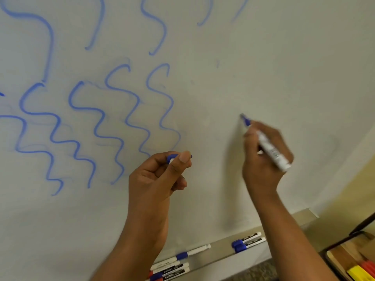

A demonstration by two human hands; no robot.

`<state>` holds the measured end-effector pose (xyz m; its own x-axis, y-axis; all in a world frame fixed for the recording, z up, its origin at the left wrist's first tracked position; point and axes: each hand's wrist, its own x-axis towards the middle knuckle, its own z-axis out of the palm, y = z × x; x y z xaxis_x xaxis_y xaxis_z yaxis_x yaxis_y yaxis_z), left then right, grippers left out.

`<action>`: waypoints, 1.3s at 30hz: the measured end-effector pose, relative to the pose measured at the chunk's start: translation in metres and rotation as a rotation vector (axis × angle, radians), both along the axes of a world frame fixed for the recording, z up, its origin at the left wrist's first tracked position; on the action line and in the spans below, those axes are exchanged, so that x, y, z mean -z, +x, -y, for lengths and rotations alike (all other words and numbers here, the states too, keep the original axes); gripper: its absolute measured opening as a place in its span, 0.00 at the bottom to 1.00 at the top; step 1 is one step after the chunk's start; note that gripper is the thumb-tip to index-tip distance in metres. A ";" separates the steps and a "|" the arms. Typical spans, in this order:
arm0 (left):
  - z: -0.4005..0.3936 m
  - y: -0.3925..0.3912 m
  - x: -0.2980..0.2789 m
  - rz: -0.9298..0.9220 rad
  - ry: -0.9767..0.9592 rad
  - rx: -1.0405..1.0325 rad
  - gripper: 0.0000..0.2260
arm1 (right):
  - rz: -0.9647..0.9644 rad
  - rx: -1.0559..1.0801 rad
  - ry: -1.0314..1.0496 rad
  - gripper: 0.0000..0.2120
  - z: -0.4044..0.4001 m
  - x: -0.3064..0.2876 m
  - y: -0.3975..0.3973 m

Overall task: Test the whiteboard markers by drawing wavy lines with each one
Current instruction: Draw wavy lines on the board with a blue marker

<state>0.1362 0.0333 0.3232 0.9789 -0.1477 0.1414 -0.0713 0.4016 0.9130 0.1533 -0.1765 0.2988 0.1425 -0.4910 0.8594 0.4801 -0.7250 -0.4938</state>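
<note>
Overhead, blue wavy lines cover the whiteboard; right hand grips a marker, left hand pinches its cap; capped markers lie on the tray.

From my feed I see two bare forearms, no sleeves, watch or rings below either grip. The left hand shows a short, unpainted thumbnail; the right hand is blurred.

Bare whiteboard opens wide above and right of my right hand. To my left, blue wavy lines fill the board beyond my left hand. Between my hands, a clear gap. Below, markers crowd the tray; a box sits bottom right.
</note>
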 end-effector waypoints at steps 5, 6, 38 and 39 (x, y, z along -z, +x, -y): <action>0.007 0.001 0.003 0.002 0.008 0.029 0.10 | -0.101 -0.046 -0.006 0.05 0.012 0.044 -0.009; 0.007 0.001 0.004 0.002 0.009 0.030 0.10 | -0.073 -0.030 0.121 0.06 0.017 0.050 -0.009; 0.010 0.015 0.033 -0.271 -0.003 0.256 0.10 | -0.336 -0.593 0.432 0.08 -0.073 0.031 -0.087; 0.010 0.015 0.034 -0.271 -0.006 0.264 0.11 | -0.342 -0.582 0.428 0.07 -0.074 0.031 -0.086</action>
<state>0.1509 0.0238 0.2896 0.9094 -0.3995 -0.1159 0.2790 0.3791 0.8823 0.0673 -0.1027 0.2677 0.6991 -0.5338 0.4757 0.4950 -0.1189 -0.8608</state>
